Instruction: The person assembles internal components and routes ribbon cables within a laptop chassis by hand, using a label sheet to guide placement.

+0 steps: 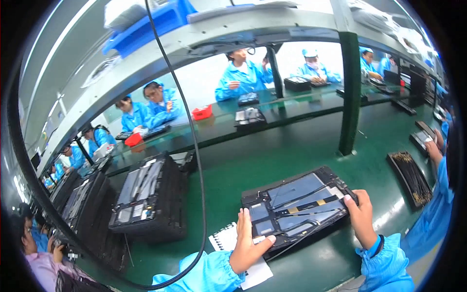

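Observation:
In front of me on the green table is a black tray [250,195], tilted in view. It carries an opened tablet-like device [295,193] with grey-blue flat panels, dark ribbon cables and a gold strip. My left hand [247,247] grips the tray's near left side, its fingers along the edge and its thumb over the near rim. My right hand [362,221] clasps the right end, thumb on top and fingers curled round the far side. Under the left hand lies a white spiral notepad [259,275], partly hidden by my sleeve.
A stack of black trays [163,221] with similar devices stands left. A black cable [194,141] hangs across the view. A dark post [350,92] rises beyond the table [228,170]. At right, a box of thin dark rods [410,179] lies near a co-worker's hand [433,148].

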Available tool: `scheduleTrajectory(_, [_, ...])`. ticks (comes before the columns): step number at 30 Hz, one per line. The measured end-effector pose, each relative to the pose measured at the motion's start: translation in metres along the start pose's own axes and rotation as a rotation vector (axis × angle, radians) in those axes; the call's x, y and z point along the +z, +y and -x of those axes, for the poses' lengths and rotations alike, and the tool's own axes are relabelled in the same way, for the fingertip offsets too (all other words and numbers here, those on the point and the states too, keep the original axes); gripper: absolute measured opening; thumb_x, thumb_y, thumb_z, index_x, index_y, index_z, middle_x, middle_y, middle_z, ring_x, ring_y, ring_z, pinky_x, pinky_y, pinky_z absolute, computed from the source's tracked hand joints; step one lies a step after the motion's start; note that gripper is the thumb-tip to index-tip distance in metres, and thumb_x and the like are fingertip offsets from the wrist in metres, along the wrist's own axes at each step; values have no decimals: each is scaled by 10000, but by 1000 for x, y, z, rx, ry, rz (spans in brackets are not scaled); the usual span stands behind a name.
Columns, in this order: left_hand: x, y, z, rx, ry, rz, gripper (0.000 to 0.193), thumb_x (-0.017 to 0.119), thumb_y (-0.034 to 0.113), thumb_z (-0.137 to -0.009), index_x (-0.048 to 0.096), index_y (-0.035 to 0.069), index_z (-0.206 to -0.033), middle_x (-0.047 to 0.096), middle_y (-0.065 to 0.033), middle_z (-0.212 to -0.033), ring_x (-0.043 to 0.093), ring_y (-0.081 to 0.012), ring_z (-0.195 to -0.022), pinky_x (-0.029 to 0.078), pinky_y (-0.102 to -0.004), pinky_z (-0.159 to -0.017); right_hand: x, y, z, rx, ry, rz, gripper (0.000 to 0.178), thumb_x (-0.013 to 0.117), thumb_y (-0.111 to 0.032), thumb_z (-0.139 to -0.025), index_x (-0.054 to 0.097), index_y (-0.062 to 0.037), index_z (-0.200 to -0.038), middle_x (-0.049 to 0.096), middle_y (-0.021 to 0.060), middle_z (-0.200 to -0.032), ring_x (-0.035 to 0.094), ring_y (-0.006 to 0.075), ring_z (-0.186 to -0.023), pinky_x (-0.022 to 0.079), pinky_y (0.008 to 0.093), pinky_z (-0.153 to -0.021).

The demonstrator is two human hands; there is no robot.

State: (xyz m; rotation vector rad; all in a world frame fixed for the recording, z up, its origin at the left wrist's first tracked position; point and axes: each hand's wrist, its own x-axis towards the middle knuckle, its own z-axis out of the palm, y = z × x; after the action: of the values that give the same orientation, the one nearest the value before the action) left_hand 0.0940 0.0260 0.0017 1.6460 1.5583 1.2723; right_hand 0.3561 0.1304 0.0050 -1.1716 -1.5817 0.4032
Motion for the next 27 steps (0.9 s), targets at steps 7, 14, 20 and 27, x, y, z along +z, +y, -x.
scheduleTrajectory(7, [-58,70,24,170,358,-133,919,677,218,-680,96,-45,-1342,-1,-273,-1386,69,-336,-1303,119,-367,-1041,41,-90,-62,108,-240,-631,217,565,-108,-765,524,31,-926,537,53,-831,488,118,-777,398,245,-704])
scheduleTrajectory(14, [-143,72,49,258,799,-77,632,537,84,-746,272,-16,-1312,198,-179,-1336,259,-235,-1226,190,-314,-1016,190,-220,-112,100,-702,-988,297,566,-62,-728,511,61,-992,550,100,-867,510,168,-792,396,279,-728])
scheduleTrajectory(20, [-169,44,61,214,1043,-698,451,518,194,-790,450,60,-1216,237,-207,-1345,244,-294,-1234,157,-366,-1024,316,-271,-96,76,-540,-885,358,600,-159,-710,524,34,-1001,572,148,-890,537,231,-846,418,316,-729])
scheduleTrajectory(27, [-168,26,69,133,1007,-768,507,680,266,-668,510,124,-1124,50,-262,-1371,144,-398,-1210,195,-482,-967,400,-266,-73,105,-472,-856,250,610,-110,-693,597,44,-891,618,127,-845,564,187,-794,425,282,-713])
